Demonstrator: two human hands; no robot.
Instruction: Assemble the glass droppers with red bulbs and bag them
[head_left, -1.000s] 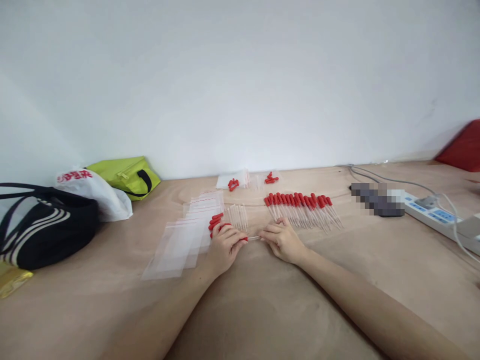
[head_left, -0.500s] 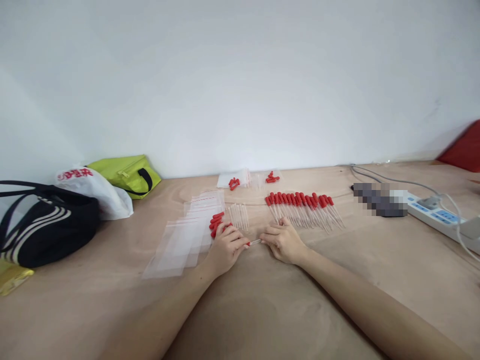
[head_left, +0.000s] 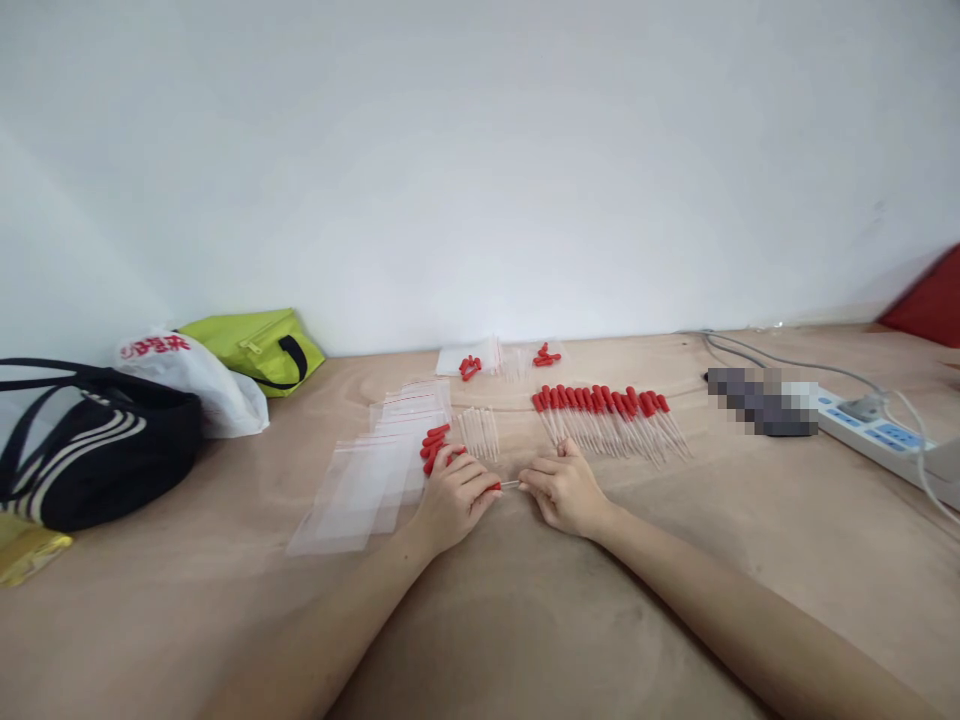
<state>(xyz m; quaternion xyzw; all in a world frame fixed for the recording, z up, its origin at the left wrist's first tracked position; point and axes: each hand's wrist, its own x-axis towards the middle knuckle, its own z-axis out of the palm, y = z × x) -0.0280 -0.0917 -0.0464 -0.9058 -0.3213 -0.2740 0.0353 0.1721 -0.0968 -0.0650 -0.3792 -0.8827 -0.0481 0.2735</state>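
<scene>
My left hand (head_left: 455,497) pinches a red rubber bulb (head_left: 495,487), only its tip showing past the fingers. From it a thin clear dropper tube (head_left: 510,484) runs to my right hand (head_left: 561,490), whose fingers are closed on the other end. Whether the tube sits inside the bulb is hidden by the fingers. Loose red bulbs (head_left: 436,436) lie just behind my left hand, beside a row of bare tubes (head_left: 478,433). Behind my right hand is a row of droppers with red bulbs (head_left: 600,400), tubes pointing toward me.
Clear zip bags (head_left: 352,500) overlap at left. More bulbs (head_left: 470,367) and small tubes (head_left: 517,364) lie near the wall. A black bag (head_left: 112,470), white plastic bag (head_left: 217,395) and green bag (head_left: 262,345) stand left. A power strip (head_left: 870,425) with cables lies right, beside a blurred dark object (head_left: 757,400).
The hands stay almost in place, still on the bulb and the tube. My right hand has shifted very slightly, and the whole view has moved a little.
</scene>
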